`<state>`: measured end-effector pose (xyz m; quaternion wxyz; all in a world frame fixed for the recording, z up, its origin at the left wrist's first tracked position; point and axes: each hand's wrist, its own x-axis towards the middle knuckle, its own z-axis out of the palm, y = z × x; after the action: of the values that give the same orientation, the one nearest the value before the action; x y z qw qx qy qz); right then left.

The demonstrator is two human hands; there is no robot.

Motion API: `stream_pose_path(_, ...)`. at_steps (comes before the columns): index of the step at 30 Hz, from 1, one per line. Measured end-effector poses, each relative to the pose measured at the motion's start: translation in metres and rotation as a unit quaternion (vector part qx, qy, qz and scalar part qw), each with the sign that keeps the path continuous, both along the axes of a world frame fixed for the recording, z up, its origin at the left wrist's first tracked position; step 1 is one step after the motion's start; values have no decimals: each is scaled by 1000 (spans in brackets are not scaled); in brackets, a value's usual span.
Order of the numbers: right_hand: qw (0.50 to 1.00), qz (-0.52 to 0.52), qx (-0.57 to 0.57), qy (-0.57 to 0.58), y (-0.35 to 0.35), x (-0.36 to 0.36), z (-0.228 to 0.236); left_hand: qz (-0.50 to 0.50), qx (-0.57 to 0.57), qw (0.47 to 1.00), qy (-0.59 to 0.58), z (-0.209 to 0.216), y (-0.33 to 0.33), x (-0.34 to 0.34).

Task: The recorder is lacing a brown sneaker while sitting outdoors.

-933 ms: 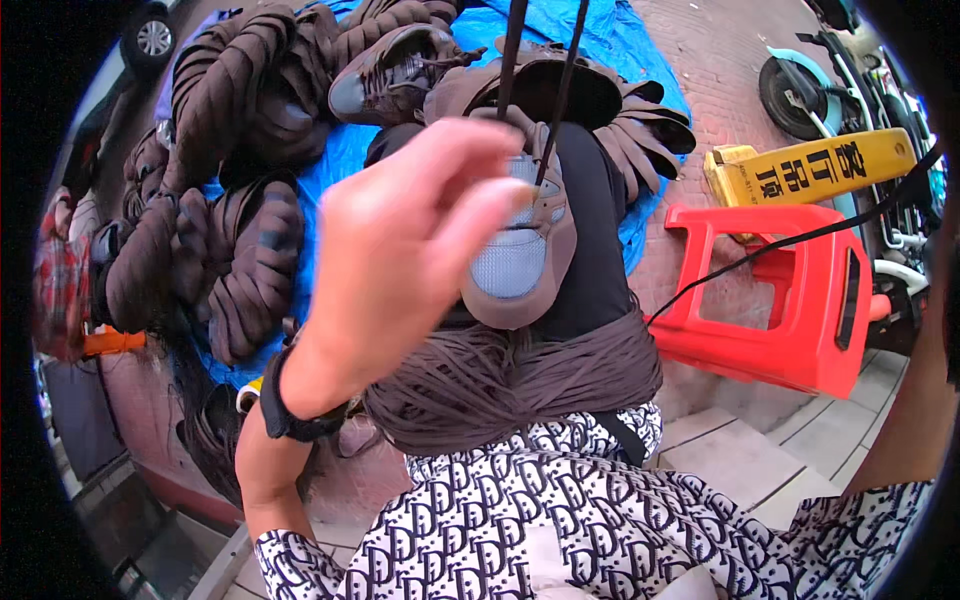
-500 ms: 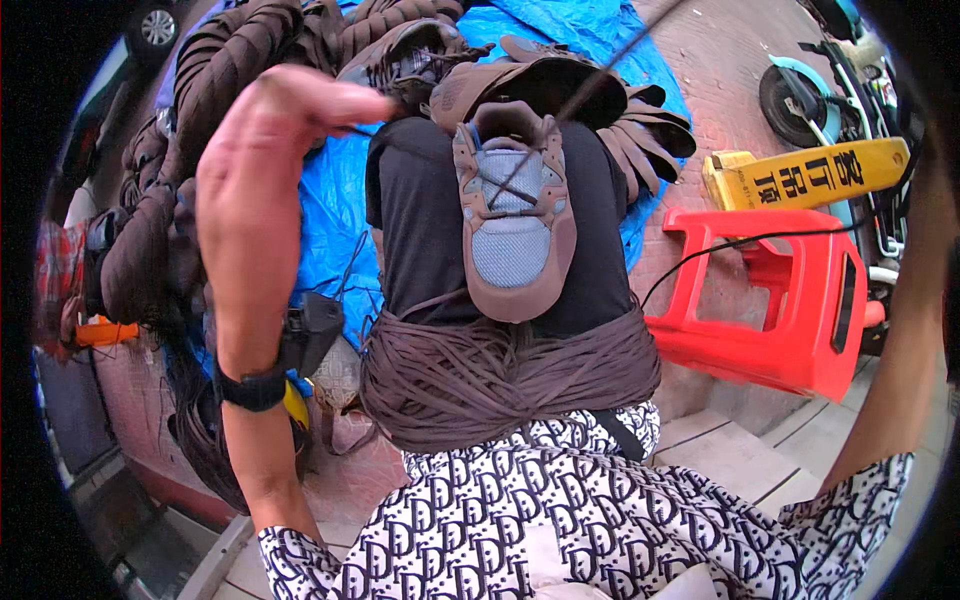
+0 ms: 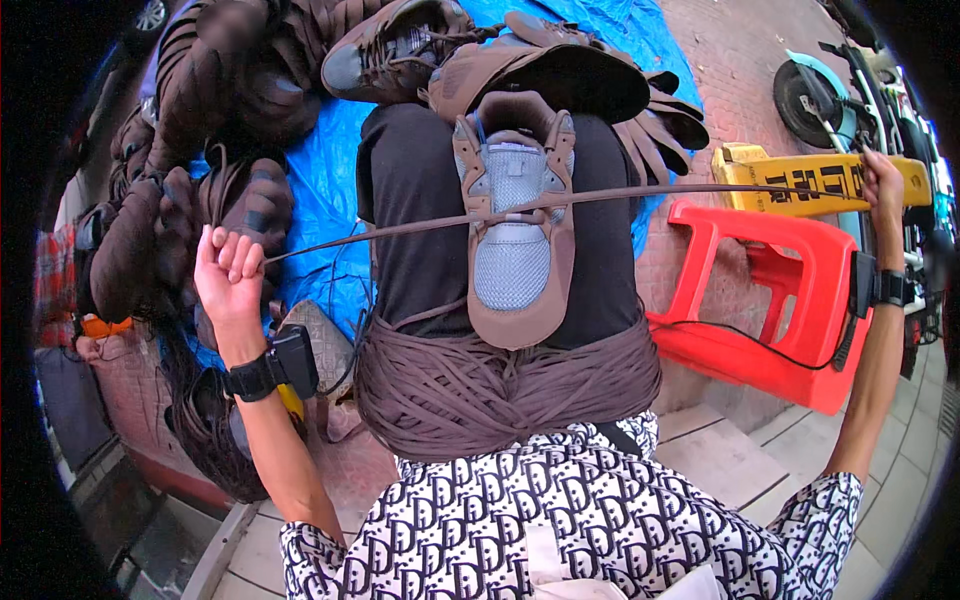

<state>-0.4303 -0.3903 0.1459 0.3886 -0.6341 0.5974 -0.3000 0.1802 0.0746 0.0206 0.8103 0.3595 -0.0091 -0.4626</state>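
A brown shoe with a grey-blue mesh tongue and toe rests on my black-trousered thighs, its toe toward me. A flat brown shoelace runs across the shoe, pulled nearly straight between my two hands. My left hand is closed on one end, left of my knees. Far out to the right, my right hand is closed on the other end, in front of a yellow sign. A thick bundle of brown laces lies over my lap. Whether the lace passes through the shoe's eyelets is hard to make out.
More brown shoes and nested soles lie ahead on a blue tarp, with more heaped at the left. At the right stand a red plastic stool, a yellow sign and parked two-wheelers. Someone in red plaid shows at the left edge.
My left hand has drawn back from beside the far shoes to the lower left. My right hand has come into view. The lace, slanting and loosely crossed before, now stretches sideways across the shoe.
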Motion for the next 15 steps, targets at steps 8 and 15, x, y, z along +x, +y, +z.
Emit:
stream_pose_path(8, 1000, -6, 11, -27, 18, 0, -2, 12, -4, 996, 83, -41, 39, 53)
stream_pose_path(15, 959, -7, 27, -282, -18, -52, 20, 163, -5, 986, 34, 21, 93, 211)
